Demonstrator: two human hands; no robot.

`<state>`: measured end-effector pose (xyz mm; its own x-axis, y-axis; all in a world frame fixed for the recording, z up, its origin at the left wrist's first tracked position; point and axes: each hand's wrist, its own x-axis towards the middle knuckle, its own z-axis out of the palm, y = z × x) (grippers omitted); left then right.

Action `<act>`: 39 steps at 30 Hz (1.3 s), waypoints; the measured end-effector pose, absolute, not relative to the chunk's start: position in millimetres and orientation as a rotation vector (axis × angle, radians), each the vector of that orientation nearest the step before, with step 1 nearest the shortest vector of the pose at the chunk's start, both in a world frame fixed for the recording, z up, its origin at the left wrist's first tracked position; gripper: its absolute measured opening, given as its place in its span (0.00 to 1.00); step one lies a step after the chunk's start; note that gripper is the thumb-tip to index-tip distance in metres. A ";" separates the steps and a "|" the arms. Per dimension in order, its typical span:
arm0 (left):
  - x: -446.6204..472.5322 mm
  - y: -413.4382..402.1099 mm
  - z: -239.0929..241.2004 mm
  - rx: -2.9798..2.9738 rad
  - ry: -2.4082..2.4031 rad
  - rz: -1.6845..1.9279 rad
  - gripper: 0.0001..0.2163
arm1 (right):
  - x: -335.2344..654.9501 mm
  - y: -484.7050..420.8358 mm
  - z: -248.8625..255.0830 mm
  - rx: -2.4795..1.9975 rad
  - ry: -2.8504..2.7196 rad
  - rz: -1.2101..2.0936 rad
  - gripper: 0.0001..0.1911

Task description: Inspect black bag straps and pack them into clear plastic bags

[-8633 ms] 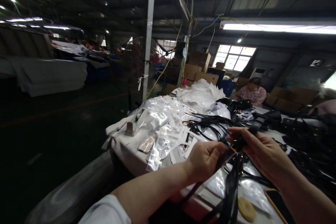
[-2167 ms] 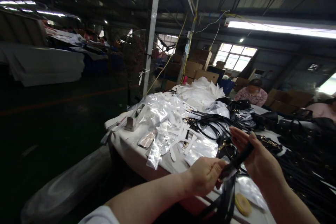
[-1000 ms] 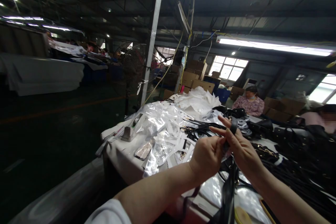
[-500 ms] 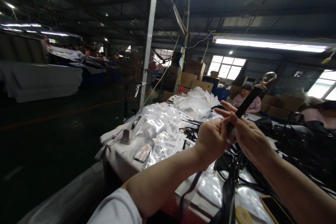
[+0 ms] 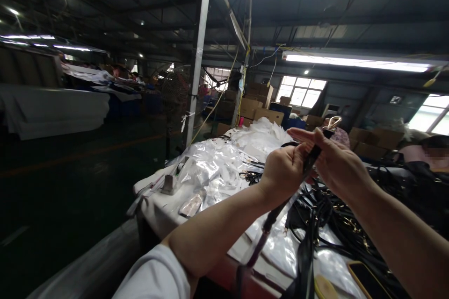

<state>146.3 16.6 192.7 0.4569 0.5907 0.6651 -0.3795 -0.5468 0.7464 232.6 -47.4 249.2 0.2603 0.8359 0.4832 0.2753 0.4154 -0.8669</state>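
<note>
A black strap [image 5: 310, 160] with a gold snap hook [image 5: 335, 123] at its upper end slants between my two hands. My left hand [image 5: 283, 170] is closed round it, thumb and fingers pinching. Higher up, just below the hook, my right hand [image 5: 338, 161] grips the strap with its thumb pressed on it, while some fingers stretch out to the left. The strap's lower part hangs past my left wrist, blurred near its end. Below my hands lies a heap of black straps [image 5: 326, 210] with gold fittings.
Clear plastic bags [image 5: 213, 163] and white sheets [image 5: 261, 135] cover much of the table. A phone [image 5: 192, 204] lies near its left edge, a yellow-edged dark phone [image 5: 368, 280] at lower right. Black bags [image 5: 414, 191] are piled right; a co-worker [image 5: 342, 138] sits beyond. A metal post [image 5: 198, 60] stands behind.
My right hand has moved up the strap towards the snap hook. The hook sits lower and further left, and more strap shows below my left hand.
</note>
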 end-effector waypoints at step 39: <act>-187.3 120.9 162.5 1.102 1.323 1.624 0.20 | 198.4 -167.9 -124.1 -1.416 -1.530 1.996 0.13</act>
